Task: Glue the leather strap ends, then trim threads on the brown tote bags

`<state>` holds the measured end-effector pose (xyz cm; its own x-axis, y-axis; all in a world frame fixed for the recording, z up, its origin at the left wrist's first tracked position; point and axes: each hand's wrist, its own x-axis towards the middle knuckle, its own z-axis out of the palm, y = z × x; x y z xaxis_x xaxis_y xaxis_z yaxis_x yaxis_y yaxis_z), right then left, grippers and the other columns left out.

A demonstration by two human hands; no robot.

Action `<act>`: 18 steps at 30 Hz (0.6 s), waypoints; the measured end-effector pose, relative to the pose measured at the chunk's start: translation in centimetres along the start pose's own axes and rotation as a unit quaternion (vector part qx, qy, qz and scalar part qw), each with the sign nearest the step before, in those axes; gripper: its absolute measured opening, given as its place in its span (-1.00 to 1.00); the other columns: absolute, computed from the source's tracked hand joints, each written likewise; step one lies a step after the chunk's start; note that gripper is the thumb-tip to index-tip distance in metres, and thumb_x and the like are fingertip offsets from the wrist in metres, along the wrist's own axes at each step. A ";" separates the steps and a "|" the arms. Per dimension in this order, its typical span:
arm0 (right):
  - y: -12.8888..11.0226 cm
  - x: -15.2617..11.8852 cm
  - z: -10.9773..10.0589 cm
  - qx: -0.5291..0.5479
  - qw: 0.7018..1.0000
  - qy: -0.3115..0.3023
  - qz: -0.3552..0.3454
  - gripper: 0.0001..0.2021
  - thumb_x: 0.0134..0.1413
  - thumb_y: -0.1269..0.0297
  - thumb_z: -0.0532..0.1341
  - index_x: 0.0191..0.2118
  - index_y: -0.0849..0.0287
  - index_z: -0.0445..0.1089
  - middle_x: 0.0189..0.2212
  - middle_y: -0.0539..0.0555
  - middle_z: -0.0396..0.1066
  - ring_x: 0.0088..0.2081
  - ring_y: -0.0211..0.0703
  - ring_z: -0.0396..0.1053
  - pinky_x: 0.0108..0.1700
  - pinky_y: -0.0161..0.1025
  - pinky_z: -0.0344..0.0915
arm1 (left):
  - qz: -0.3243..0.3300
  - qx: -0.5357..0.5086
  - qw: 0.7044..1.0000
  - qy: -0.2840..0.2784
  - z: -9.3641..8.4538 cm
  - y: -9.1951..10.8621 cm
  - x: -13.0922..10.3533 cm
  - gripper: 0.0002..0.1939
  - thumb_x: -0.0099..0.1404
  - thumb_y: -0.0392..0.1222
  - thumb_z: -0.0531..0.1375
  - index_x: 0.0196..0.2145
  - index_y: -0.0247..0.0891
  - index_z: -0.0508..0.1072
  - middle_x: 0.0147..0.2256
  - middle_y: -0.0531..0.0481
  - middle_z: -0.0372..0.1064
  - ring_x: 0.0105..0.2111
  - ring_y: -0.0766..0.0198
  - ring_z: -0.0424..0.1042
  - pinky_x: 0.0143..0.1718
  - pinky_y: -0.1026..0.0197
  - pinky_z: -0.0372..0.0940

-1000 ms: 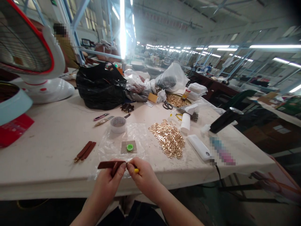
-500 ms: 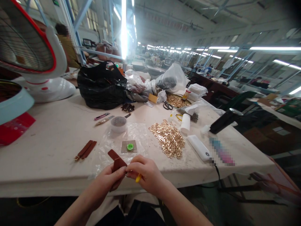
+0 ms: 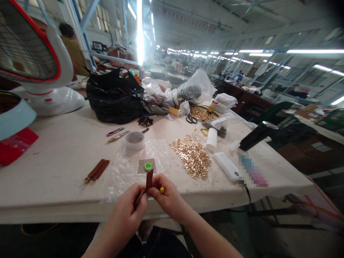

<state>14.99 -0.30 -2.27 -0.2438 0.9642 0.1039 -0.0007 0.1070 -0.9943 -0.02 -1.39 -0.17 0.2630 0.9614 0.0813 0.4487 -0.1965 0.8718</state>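
Observation:
My left hand (image 3: 128,207) is closed on a brown leather strap (image 3: 149,180), whose one end stands up between the hands. My right hand (image 3: 168,199) pinches at the same strap from the right, fingertips almost meeting the left thumb. Out of the right fist pokes the yellow end of a slim tool (image 3: 162,190); the rest is hidden. Just beyond the hands, a green round tub (image 3: 148,166) sits on a small grey card (image 3: 141,167). To the left lie finished-looking brown straps (image 3: 98,170) with gold rings. A heap of gold rings (image 3: 192,157) spreads to the right.
A tape roll (image 3: 134,141) rests on a clear plastic sheet (image 3: 122,179). Behind are a cutter (image 3: 115,132), scissors (image 3: 191,119) and a black bag (image 3: 114,98). On the right lie a white power bank (image 3: 226,167) and a black cylinder (image 3: 255,137). A fan (image 3: 51,100) stands left.
The strap has turned from slanting left to standing nearly upright between the hands. My left hand has rolled and shifted right; my right hand has moved slightly right, its yellow tool end turned.

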 end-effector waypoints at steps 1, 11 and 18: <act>0.0 0.0 0.0 -0.015 1.000 0.002 -0.004 -0.82 0.02 0.17 0.17 -0.34 0.15 0.21 -0.50 -0.08 0.19 -0.48 -0.31 0.16 -0.41 -0.34 0.15 | -0.004 0.004 1.000 -0.002 0.1 -0.1 0.0 -0.84 0.23 -0.14 0.01 -0.42 -0.21 0.32 -0.55 0.07 0.27 -0.53 0.26 0.28 -0.49 0.25 0.18; 0.1 0.1 0.7 0.113 0.992 0.042 0.046 -0.70 -0.04 0.02 0.20 -0.41 0.13 0.17 -0.53 -0.09 0.10 -0.48 -0.30 0.08 -0.40 -0.33 0.09 | -0.068 -0.158 0.985 -0.003 0.9 -1.1 0.5 -0.78 0.18 -0.03 0.11 -0.35 -0.25 0.36 -0.49 0.05 0.31 -0.48 0.28 0.29 -0.43 0.27 0.20; -0.3 0.3 1.0 -0.014 0.998 0.056 0.003 -0.82 0.07 0.16 0.12 -0.40 0.17 0.25 -0.51 -0.05 0.18 -0.45 -0.27 0.14 -0.40 -0.32 0.12 | -0.063 -0.141 0.988 0.000 0.5 -0.9 0.3 -0.78 0.20 -0.03 0.08 -0.39 -0.24 0.34 -0.52 0.07 0.24 -0.50 0.29 0.23 -0.45 0.27 0.17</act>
<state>13.94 -0.31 -1.98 -0.1336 0.9859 0.1012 0.0283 0.1059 -0.9940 0.07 -1.05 -1.19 0.2201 0.9748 -0.0368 0.2230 -0.0136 0.9747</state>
